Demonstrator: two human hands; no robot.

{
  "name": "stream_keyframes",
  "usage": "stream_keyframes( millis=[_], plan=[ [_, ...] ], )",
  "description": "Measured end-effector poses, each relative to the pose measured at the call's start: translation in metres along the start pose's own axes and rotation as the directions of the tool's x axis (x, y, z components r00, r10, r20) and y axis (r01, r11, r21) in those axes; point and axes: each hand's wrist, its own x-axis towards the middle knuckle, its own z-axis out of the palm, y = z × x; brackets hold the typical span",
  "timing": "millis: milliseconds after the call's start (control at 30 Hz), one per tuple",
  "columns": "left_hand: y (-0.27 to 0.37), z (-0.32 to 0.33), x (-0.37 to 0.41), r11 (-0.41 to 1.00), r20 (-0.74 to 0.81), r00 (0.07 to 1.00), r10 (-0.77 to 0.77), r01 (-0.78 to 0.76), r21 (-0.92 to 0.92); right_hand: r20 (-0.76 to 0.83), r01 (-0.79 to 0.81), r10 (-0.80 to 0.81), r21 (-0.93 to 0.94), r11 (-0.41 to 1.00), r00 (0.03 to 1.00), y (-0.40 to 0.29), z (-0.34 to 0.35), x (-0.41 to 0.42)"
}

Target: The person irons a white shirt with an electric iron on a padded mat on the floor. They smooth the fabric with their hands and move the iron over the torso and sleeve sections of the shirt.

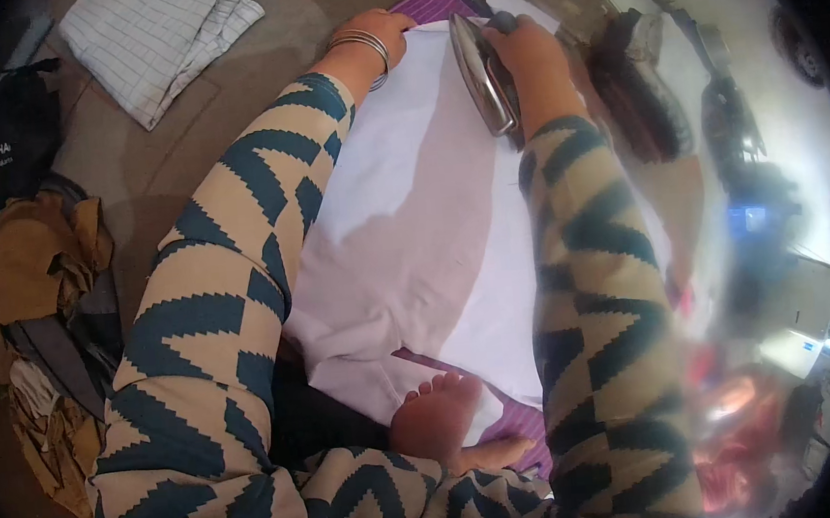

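Observation:
A white garment (381,210) is spread out before me over a purple striped cloth (433,2). At the garment's far left corner, my left hand (375,37), with bangles on the wrist, has its fingers curled over the edge. My right hand (534,52) grips the handle of a clothes iron (482,79) with a shiny metal body. The iron is over the garment's far right part; whether its whole soleplate touches the fabric I cannot tell. Creases gather in the near left part of the garment, and a shadow crosses its middle.
A folded white checked cloth (152,45) lies on the floor at the far left. Below it are a black bag (12,139) bearing writing and a heap of brown clothes (30,256). My bare foot (436,416) rests by the garment's near edge. The right side is blurred.

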Motion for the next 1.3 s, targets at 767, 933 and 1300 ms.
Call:
stream_keyframes(
  millis=[767, 933, 1300],
  plan=[
    [-0.048, -0.017, 0.0, 0.968, 0.051, 0.973, -0.226, 0.23, -0.104, 0.101, 0.095, -0.099, 0.049, 0.994, 0.99, -0.043, -0.005, -0.018],
    [-0.043, -0.021, 0.003, 0.95, 0.204, 0.945, -0.254, 0.283, -0.132, 0.0, -0.019, 0.019, -0.011, 1.0, 1.0, -0.036, -0.001, -0.015],
    [-0.047, -0.018, -0.002, 0.952, 0.151, 0.944, -0.293, 0.303, -0.05, 0.16, 0.304, -0.319, 0.111, 0.946, 0.934, 0.019, -0.004, -0.063]
  ],
)
